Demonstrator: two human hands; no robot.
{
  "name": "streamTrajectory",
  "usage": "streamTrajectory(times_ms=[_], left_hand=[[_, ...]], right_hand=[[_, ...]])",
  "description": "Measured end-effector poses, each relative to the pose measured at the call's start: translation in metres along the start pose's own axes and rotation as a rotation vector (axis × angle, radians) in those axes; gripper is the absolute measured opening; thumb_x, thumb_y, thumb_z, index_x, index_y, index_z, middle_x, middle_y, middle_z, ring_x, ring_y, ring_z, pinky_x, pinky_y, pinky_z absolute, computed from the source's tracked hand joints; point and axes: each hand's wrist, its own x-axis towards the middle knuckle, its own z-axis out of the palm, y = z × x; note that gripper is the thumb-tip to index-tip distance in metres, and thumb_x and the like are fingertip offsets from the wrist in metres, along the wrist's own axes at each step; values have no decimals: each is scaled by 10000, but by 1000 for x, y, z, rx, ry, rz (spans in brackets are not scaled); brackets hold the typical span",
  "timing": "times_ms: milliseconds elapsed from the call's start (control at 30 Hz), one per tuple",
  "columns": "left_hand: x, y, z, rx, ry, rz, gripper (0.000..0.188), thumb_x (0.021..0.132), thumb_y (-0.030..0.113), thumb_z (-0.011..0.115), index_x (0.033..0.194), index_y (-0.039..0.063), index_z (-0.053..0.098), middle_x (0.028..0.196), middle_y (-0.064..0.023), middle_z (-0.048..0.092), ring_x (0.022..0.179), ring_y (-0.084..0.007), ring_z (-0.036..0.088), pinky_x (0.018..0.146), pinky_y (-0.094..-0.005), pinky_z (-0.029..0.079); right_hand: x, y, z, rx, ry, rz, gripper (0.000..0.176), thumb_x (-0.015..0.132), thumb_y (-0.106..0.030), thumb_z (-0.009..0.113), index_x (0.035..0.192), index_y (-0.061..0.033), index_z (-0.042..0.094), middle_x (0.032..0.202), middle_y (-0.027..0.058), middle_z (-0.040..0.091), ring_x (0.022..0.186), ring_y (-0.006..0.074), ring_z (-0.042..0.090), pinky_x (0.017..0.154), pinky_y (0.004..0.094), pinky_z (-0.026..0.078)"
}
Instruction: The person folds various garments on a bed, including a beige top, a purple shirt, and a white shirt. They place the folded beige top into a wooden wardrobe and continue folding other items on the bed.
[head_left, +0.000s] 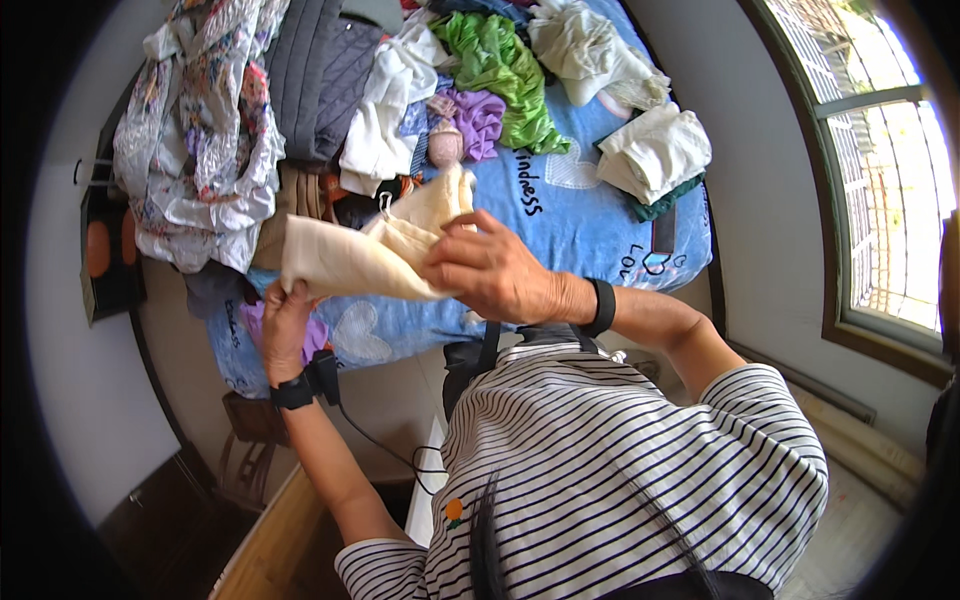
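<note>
A cream-coloured cloth (337, 259), partly folded, hangs between my two hands above the near part of the bed. My left hand (286, 322) pinches its lower left corner between thumb and fingers. At the cloth's right end, my right hand (487, 266) grips it with bent fingers; its fingertips are partly lost in the folds. A small white loop stands up behind the cloth's middle. Below and beside my left hand lies a purple cloth (315, 339) on the blue printed bed cover (517, 247).
Clothes are heaped across the bed's far side: a shiny floral cloth (217, 150), a dark quilted garment (319, 82), a white garment (382, 112), a green one (510, 82) and a purple one (480, 120). Folded white cloth (656, 154) lies right. A cable hangs from my left wrist.
</note>
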Motion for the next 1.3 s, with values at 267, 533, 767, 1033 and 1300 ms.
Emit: streamTrajectory(times_ms=[267,533,767,1033,1300], left_hand=[[-68,-224,-12,309,58,-494,264,905,185,630,1052,-34,636,868,30,612,808,-56,491,729,-235,421],[-154,-370,19,300,206,-627,278,785,91,689,1033,-30,658,923,-39,682,867,-119,593,833,-274,447],[-136,-352,-5,-49,383,-574,221,840,143,668,982,-25,645,942,-49,665,899,-114,584,846,-267,434],[-76,-366,-13,-14,460,-803,423,825,391,708,936,-13,649,843,-50,653,817,-135,569,776,-281,431],[-81,-396,-1,-59,515,-963,332,840,299,663,1030,29,638,946,-55,634,897,-163,580,758,-338,471]], right_hand=[[-154,71,152,87,-458,186,217,720,-90,588,936,-76,609,897,42,592,943,218,593,958,413,391],[-223,95,204,117,-900,203,217,755,-68,547,963,-97,598,910,43,578,962,213,573,896,388,406],[-162,156,239,397,-745,459,188,856,-143,550,1000,-41,613,976,167,647,799,369,634,700,438,512],[-149,139,241,-122,-694,186,386,748,-135,666,1118,-71,573,1092,97,536,1024,268,521,832,397,428],[-178,139,265,-314,-863,149,566,794,-143,578,1345,-176,454,1401,75,406,1338,256,340,1096,458,266]])
